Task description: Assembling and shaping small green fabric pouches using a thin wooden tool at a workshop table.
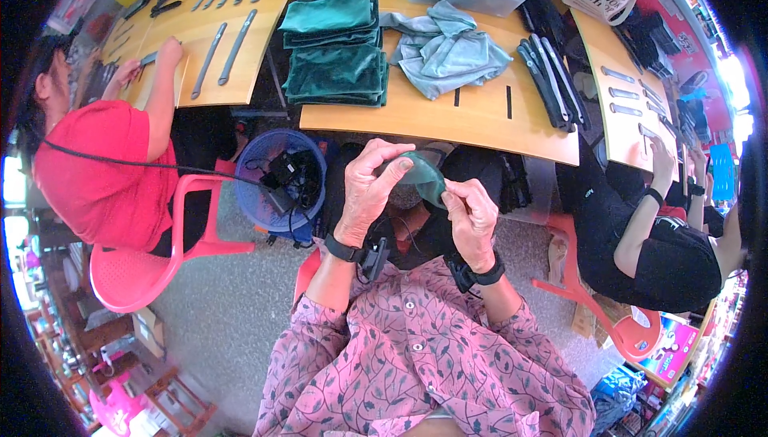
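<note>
A green cloth point(430, 181) stretches between two hands, before the wooden table point(400, 122).
The left hand point(370, 187) pinches the end nearer the table; the right hand's point(472, 217) thumb and fingers grip the end farther from it. Judging by sheen and curve, it should handle light, soft, slightly slippery, hardly fragile; its opposite edges seem the best holds.

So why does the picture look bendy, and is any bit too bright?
In the head view, the fisheye lens bends the front edge of the wooden table and leaves black corners; in that view too, white glare washes out parts of both side rims, while the left hand, right hand and green fabric look reasonably sharp.
</note>
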A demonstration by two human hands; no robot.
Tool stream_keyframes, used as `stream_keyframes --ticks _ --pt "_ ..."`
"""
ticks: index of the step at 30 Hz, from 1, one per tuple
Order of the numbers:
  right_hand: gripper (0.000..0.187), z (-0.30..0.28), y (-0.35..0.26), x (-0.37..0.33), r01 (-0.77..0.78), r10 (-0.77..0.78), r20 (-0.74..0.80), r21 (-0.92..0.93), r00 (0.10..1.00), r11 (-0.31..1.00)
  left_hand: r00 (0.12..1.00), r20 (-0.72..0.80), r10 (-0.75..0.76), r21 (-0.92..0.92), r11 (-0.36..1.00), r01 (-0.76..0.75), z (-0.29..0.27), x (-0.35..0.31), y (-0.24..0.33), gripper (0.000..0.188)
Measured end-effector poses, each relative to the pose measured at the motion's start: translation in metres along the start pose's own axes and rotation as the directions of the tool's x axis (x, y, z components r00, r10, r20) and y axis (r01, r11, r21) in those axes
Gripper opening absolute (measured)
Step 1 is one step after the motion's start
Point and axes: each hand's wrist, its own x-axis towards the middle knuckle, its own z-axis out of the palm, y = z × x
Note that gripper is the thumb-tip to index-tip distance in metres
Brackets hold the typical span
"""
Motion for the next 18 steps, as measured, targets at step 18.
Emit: stream_keyframes --ticks 18 --pt "0.018 0.002 0.003 0.0 -0.164 0.141 0.109 0.237 0.984 0.958 0.993 -0.009 -0.114 -0.201 0.973 0.11 0.004 -0.004 0.012 0.019"
